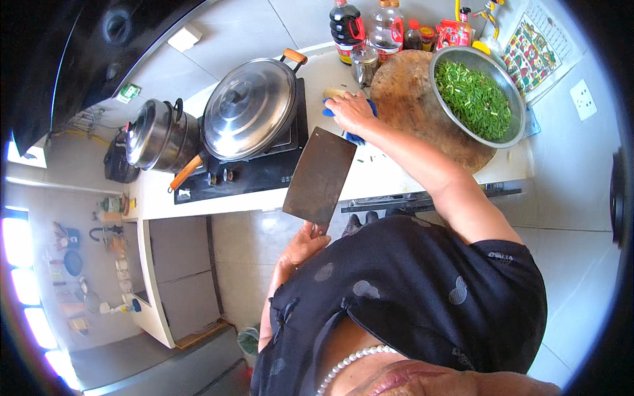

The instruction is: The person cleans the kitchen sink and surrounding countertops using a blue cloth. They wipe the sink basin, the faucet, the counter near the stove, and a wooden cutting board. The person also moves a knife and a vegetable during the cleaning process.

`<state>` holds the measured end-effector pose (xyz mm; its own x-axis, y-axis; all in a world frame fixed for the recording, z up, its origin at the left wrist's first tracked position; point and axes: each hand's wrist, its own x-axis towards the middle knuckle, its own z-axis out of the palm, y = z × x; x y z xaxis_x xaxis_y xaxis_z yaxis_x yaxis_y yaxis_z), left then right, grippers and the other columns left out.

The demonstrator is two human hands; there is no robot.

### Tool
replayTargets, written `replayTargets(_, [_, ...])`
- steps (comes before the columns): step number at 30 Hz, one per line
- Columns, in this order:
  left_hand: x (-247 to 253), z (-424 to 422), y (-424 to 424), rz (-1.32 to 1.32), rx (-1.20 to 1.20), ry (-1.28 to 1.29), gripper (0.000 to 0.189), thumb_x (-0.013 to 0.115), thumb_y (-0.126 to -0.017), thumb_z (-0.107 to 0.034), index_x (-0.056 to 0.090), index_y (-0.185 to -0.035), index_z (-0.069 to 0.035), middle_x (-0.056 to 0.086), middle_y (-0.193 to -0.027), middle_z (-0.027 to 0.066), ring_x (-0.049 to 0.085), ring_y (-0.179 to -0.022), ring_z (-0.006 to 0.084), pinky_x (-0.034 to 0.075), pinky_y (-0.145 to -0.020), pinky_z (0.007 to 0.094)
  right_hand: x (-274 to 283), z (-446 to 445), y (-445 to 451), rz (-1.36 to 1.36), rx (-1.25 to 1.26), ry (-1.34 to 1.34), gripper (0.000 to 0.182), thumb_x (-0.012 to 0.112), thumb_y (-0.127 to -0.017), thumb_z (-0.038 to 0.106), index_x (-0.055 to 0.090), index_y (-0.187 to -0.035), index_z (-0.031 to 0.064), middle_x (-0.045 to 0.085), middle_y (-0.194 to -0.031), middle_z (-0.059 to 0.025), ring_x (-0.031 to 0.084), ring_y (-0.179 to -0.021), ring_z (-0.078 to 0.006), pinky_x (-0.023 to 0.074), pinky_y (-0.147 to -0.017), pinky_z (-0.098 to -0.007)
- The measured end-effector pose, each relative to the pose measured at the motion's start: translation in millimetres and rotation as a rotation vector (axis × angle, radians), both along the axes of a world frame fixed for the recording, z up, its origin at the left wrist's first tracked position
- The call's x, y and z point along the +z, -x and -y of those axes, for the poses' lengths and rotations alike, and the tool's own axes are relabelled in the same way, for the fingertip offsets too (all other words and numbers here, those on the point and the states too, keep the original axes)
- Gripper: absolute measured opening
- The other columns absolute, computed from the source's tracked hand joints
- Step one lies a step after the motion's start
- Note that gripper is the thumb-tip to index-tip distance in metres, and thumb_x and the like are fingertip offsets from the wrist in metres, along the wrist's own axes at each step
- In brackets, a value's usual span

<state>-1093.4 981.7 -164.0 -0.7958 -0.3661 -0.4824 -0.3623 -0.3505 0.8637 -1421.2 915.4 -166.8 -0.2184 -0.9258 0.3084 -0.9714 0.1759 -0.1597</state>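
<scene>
My left hand [303, 246] is closed around the handle of a cleaver [321, 173], whose broad dark blade points up toward the counter, beside the gas hob. My right hand [349, 111] reaches over the counter and lies on a blue cloth [355, 138], mostly covered by the fingers; whether it grips the cloth is hard to tell. A pale flat thing lies just beyond the fingers. Right of this hand is a round wooden chopping board [406, 94]. A steel bowl [517, 126] of chopped green vegetables [473, 99] rests on the board's right part.
A lidded wok [250, 109] and a steel steamer pot [163, 136] stand on the black gas hob [237, 180]. Sauce bottles [346, 29] and a glass jar [365, 64] line the wall. Green scraps dot the white counter [386, 173]. Below its edge, a drawer [406, 200] stands slightly out.
</scene>
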Motion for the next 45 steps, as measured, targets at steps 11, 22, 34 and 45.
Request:
replayTargets(11, [17,-1,7,-0.046,0.027,-0.083,0.065,0.055,-0.079,0.002,0.022,-0.135,-0.007,0.046,-0.106,0.0077,0.049,-0.083,0.0143,0.043,-0.063,0.0265,-1,-2,-53,0.121,0.085,0.042,0.019,0.051,-0.079,0.013,0.056,-0.098,0.0139,0.058,-0.097,-0.0085,0.058,-0.092,-0.0277,0.0441,-0.073,-0.0510])
replayTargets(22, [29,0,4,-0.059,0.105,-0.201,0.073,0.053,-0.080,0.004,0.016,-0.140,-0.015,0.040,-0.125,0.0067,0.046,-0.064,0.0076,0.039,-0.045,0.0191,-13,-58,55,1.211,-0.287,0.462,0.043,0.062,-0.082,0.028,0.053,-0.117,0.0052,0.062,-0.103,-0.0145,0.060,-0.092,-0.0229,0.0482,-0.079,-0.0348])
replayTargets(34, [-9,2,175,-0.125,-0.204,-0.268,0.028,0.058,-0.085,-0.014,0.038,-0.103,-0.006,0.050,-0.078,0.0046,0.049,-0.059,0.0110,0.041,-0.049,0.0234,89,-237,52,1.549,-0.355,1.171,0.040,0.059,-0.086,0.020,0.049,-0.121,0.0034,0.056,-0.113,-0.0104,0.056,-0.101,-0.0211,0.0466,-0.086,-0.0359])
replayTargets(45, [-35,-28,296,-0.131,-0.234,-0.368,0.039,0.050,-0.091,-0.020,0.029,-0.121,-0.007,0.057,-0.089,0.0105,0.059,-0.071,0.0182,0.047,-0.060,0.0306,86,-301,62,1.383,-0.448,1.172,0.042,0.058,-0.085,0.016,0.044,-0.122,0.0009,0.054,-0.110,-0.0124,0.055,-0.099,-0.0213,0.0452,-0.087,-0.0351])
